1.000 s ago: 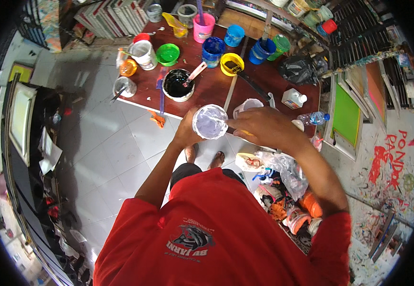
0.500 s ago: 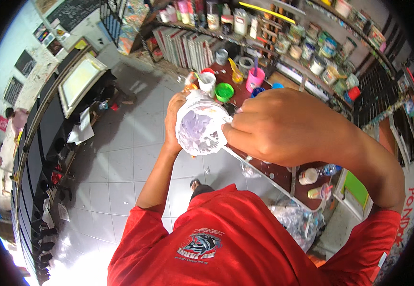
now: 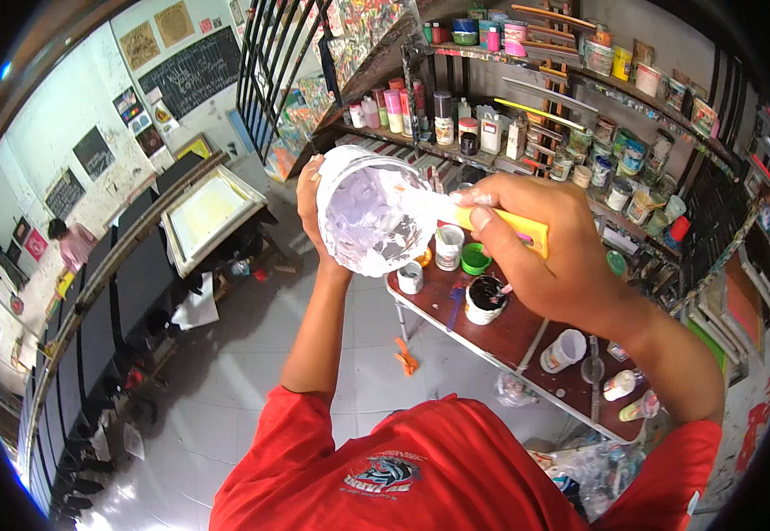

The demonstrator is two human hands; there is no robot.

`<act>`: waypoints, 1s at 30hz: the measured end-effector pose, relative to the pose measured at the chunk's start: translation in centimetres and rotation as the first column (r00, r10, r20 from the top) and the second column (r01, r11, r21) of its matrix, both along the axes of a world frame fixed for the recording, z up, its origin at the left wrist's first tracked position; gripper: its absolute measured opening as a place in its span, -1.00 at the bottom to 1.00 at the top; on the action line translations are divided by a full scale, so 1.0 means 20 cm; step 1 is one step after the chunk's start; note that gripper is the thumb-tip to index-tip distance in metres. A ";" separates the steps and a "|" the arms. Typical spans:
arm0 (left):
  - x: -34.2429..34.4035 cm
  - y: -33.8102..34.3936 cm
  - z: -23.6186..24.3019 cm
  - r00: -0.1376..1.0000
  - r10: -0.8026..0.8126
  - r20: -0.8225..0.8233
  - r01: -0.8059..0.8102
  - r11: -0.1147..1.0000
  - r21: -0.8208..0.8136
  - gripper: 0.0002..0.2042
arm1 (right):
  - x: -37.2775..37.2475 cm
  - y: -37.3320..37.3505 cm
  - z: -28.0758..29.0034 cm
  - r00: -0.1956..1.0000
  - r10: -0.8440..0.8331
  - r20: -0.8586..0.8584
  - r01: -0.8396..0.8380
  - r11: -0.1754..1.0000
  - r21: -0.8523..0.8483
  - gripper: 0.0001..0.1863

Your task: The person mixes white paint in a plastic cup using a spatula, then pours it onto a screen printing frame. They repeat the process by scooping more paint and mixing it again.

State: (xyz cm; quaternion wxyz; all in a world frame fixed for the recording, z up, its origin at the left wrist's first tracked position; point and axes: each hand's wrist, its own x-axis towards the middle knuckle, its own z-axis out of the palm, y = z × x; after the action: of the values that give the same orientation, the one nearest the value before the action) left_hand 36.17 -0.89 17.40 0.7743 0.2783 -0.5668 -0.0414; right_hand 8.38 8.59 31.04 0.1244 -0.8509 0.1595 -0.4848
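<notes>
A white plastic tub (image 3: 349,159) is tilted so that its mouth faces me, smeared inside with pale lavender and white paint (image 3: 363,212). My left hand (image 3: 310,208) is wrapped round its left side; part of the fingers is hidden behind it. In my right hand (image 3: 553,243) is a tool with a flat yellow handle (image 3: 519,230). Its far end, coated in white paint, reaches the tub's right rim, so the shape of that end cannot be made out. White paint smudges mark the right fingers.
Below the tub stands a brown table (image 3: 518,347) with a tub of dark paint (image 3: 486,299), a green bowl (image 3: 475,258) and a clear cup (image 3: 564,350). Shelves (image 3: 571,133) of paint containers line the back. A framed screen (image 3: 210,217) rests at left.
The view has shifted, showing more shelves and wall. My right hand has turned and moved away from the tub's rim, so the yellow handle now shows. The left hand still grips the tub.
</notes>
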 end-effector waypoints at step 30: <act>0.38 -0.37 -0.01 0.738 0.670 0.074 -0.576 0.684 -0.447 -0.30 | 0.63 -0.13 -0.60 0.480 -0.354 0.803 -0.821 0.141 0.553 -0.70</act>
State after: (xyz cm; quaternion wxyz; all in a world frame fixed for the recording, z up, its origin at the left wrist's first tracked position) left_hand 43.85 -8.36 17.27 0.7090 0.2961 -0.5193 0.3742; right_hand 21.04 6.07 19.11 0.7759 -0.2289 0.1707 -0.5625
